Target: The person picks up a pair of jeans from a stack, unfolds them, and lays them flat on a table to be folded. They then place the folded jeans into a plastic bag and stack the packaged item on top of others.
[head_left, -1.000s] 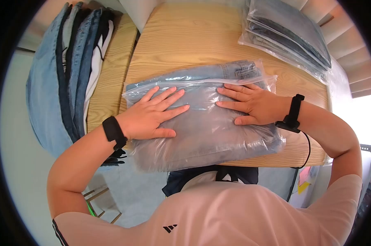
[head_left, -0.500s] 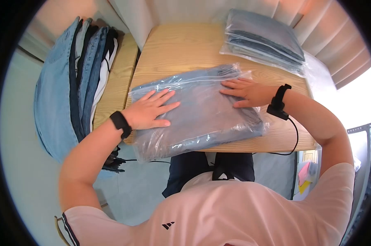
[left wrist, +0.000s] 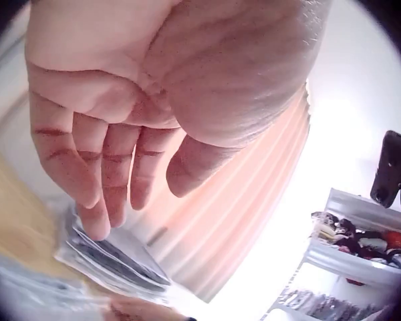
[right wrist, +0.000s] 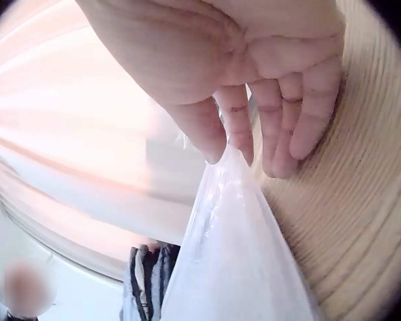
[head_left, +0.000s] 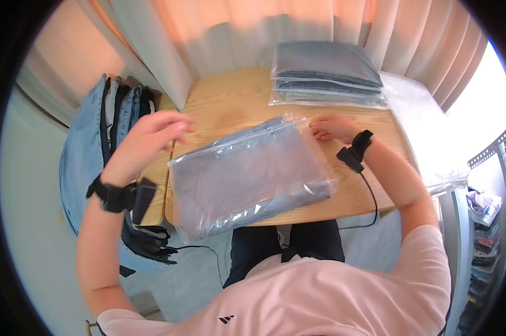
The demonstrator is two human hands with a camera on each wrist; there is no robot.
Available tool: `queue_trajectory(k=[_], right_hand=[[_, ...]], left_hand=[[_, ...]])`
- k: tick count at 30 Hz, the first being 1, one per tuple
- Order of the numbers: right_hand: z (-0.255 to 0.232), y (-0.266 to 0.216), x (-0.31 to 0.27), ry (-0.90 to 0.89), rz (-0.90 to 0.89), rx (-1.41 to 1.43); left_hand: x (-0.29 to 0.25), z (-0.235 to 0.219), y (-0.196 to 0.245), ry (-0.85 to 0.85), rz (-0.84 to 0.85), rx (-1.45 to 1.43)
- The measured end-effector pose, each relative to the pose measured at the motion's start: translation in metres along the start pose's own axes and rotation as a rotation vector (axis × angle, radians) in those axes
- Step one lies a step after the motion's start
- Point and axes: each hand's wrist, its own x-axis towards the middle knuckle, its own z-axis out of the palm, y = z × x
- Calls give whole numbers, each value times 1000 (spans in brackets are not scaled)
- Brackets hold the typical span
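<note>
A clear zip bag [head_left: 247, 179] with folded blue jeans inside lies slanted on the wooden table [head_left: 225, 95]. Its slider strip runs along the far side. At the bag's far right corner, my right hand [head_left: 334, 127] pinches the plastic between thumb and index finger. The right wrist view shows that corner of the bag [right wrist: 234, 234] pulled to a point, the other fingers hanging loosely curled. My left hand [head_left: 155, 137] is raised off the bag, to the left of its far left corner. In the left wrist view the palm holds nothing and the fingers are relaxed.
A stack of bagged folded garments [head_left: 326, 73] stands at the back of the table. To the left hangs a thick pile of jeans [head_left: 85, 157]. Curtains [head_left: 253, 39] close off the back. Clothes shelves [head_left: 482, 235] stand at the right, and a cable [head_left: 370, 207] trails from the right wrist.
Both hands lay flat on the bag before. The left has lifted away to the left; the right has slid to the far right corner and now pinches it. The head view has tilted up.
</note>
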Motion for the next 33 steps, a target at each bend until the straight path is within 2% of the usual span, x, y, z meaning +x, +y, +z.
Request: queue_trajectory(k=[3,5,7,9,10,12,13,15,18,21,23,27,29,33], right_hand=[[4,9,21,-33,-25,104],[16,15,20,-35,-40,148],[18,16,20,-20,-74,202],[21,13,19,9,-71,109],[19,17,25,-22,-98,105],[17,20,28,-17,-107,153],[12,16,33,-24,-105,191],[11,16,34,-6,-121,242],[8,17,35,-20,-151,268],[6,22,39,-70,-185,377],[6,27,44,-122,-235,444],[8,26,46,-117,-247,432],[11,21,40,-59,-260,331],[7,27,47,-111,-230,414]], left_hand=[[41,44,41,-190,68,-20],[76,79,39,-315,58,-30],[126,126,32,-389,33,117],[174,160,-4,-319,190,302],[195,175,-27,-318,205,321],[220,196,-58,15,639,432],[229,194,-48,20,670,455],[231,199,-37,-185,428,486],[226,205,-29,-130,381,449],[227,205,-26,-153,317,367],[232,203,-30,-142,359,415],[238,201,-33,-145,426,553],[232,197,-29,-175,403,558],[231,188,-39,-231,413,549]])
